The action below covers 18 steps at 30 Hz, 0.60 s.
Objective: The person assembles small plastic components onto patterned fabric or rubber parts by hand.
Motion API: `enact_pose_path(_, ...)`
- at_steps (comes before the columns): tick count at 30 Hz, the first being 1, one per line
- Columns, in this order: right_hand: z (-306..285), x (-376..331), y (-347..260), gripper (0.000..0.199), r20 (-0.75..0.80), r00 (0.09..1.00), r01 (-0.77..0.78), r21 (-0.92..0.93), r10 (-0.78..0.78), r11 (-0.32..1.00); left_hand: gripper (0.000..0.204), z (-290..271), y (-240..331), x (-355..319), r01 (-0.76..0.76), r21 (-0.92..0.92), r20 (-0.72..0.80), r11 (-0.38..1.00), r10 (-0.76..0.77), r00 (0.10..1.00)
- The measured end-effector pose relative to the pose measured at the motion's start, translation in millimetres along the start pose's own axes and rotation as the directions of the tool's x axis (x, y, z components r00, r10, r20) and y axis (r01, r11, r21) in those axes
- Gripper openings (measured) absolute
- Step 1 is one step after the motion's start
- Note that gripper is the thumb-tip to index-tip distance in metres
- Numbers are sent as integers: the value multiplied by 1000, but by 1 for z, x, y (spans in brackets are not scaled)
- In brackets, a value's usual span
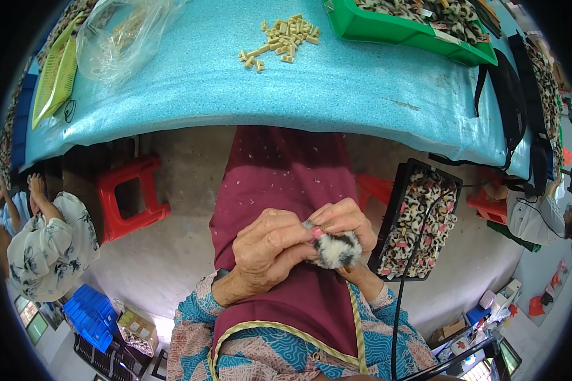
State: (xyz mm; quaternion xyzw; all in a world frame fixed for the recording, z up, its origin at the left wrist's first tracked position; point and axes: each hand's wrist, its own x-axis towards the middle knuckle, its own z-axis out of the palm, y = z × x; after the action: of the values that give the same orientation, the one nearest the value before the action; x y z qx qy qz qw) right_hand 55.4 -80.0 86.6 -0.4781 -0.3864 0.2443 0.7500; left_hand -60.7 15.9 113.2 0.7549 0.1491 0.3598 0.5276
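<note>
Over my maroon apron (pixel 279 171), both hands meet around a small furry piece (pixel 338 249), white with black patches and a bit of pink at its upper left. My left hand (pixel 274 244) pinches the pink part between thumb and fingers. From the other side my right hand (pixel 346 222) grips the top of the fur, its fingers bent over it. What lies between the fingertips is mostly hidden. On the blue tabletop ahead lies a pile of small pale yellow plastic pieces (pixel 290 37).
A green tray (pixel 400 33) of furry pieces stands at the far right of the table; a clear plastic bag (pixel 105 51) and yellow-green basket (pixel 56 82) are at left. Beside me are a black crate (pixel 378 257) of furry pieces and a red stool (pixel 111 203). People sit on both sides.
</note>
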Motion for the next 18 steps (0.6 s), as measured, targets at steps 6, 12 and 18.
enact_pose_path(6,-1,-13,6,32,8,999,-41,19,41,999,30,-3,8,4,222,8,131,975,-221,966)
enact_pose_path(12,1,-9,11,37,-20,992,122,78,-121,989,43,0,8,2,69,147,-61,987,-60,996)
enact_pose_path(18,-1,4,-2,44,73,995,75,-100,-68,992,37,-15,12,-4,-128,375,212,918,49,976)
